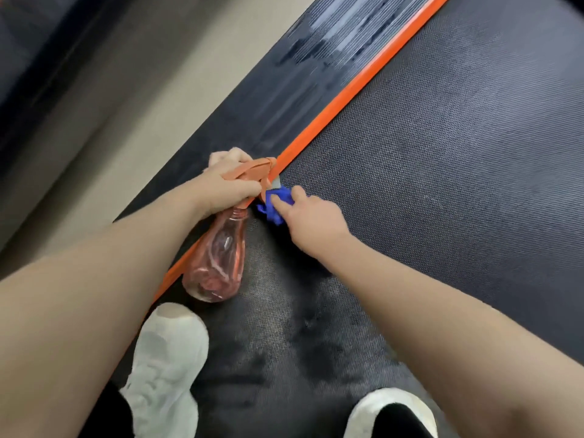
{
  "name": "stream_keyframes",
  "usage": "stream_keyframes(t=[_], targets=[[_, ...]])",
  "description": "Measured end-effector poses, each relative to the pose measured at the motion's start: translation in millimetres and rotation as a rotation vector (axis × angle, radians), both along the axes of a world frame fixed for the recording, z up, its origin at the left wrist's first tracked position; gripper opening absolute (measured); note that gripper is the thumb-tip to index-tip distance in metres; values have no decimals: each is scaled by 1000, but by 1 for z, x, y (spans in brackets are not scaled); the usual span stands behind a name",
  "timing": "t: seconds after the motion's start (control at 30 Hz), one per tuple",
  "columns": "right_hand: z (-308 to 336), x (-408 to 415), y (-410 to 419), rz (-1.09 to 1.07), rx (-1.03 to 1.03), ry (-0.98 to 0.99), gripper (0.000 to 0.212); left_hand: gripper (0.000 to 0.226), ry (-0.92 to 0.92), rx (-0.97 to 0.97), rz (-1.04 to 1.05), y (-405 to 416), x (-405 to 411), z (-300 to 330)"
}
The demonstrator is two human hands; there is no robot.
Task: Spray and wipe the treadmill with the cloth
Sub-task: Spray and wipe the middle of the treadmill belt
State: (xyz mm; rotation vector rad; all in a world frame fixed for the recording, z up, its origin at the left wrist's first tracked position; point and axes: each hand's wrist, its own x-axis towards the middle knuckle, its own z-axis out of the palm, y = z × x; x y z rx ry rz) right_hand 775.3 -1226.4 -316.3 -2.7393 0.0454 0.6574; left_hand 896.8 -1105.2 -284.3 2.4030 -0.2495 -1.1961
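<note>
Two hands: both bare, both reaching forward and down over the treadmill from the person standing on it.
Floor: a pale strip (104,99) runs along the far left, beside the machine.
Side rail: a dark ribbed panel (284,99) lies left of the belt, with lighter streaks across its upper part.
Orange strip: a thin orange line (363,74) runs diagonally between the side rail and the belt.
Left hand: the left hand (227,181) is curled tight around the neck and orange trigger head of the spray bottle, forefinger over the trigger, above the orange strip.
Spray bottle: the spray bottle (218,263) is clear pinkish plastic, hanging tilted from the hand with its base toward the person, over the edge of the belt, nozzle pointing toward the cloth.
Left shoe: a white shoe (164,361) stands on the belt just below the bottle's base.
Cloth: the cloth (275,205) is blue, bunched small, lying on the belt just beside the orange strip and right next to the bottle's nozzle.
Right hand: the right hand (311,216) has its fingertips pressed together on the cloth, pinning it against the belt; the fingers cover part of it.
Belt: the treadmill (458,169) belt is dark and finely textured, with darker patches that look damp near the person's feet.
Right shoe: a white shoe (392,412) with a dark trouser hem over it shows at the bottom edge, on the belt.
</note>
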Motion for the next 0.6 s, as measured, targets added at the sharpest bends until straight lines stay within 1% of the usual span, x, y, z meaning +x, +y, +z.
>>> stream_keyframes(t=[0.03,0.07,0.17,0.23,0.3,0.4,0.47,0.53,0.6], targets=[[1,0,-14,-8,-38,5,45,33,22,24,10,-1,-1,2],[1,-2,-30,-62,-78,20,46,36,27,54,9,-2,-3,4],[0,2,-73,-379,-193,7,49,50,8,45,28,-7,-3,8],[-3,5,-64,-476,-217,12,48,58,20,4,58,-8,-3,8],[-2,7,-39,-401,-180,20,49,64,54,-57,70,-4,-4,6],[1,-6,12,-127,-40,62,52,58,95,-132,66,5,1,5],[5,-17,28,-27,-3,79,51,60,164,-194,63,7,4,7],[6,-16,12,-70,-69,36,47,63,212,-289,93,10,1,12],[8,-7,-20,-334,-174,10,45,57,223,-372,111,15,-5,19]])
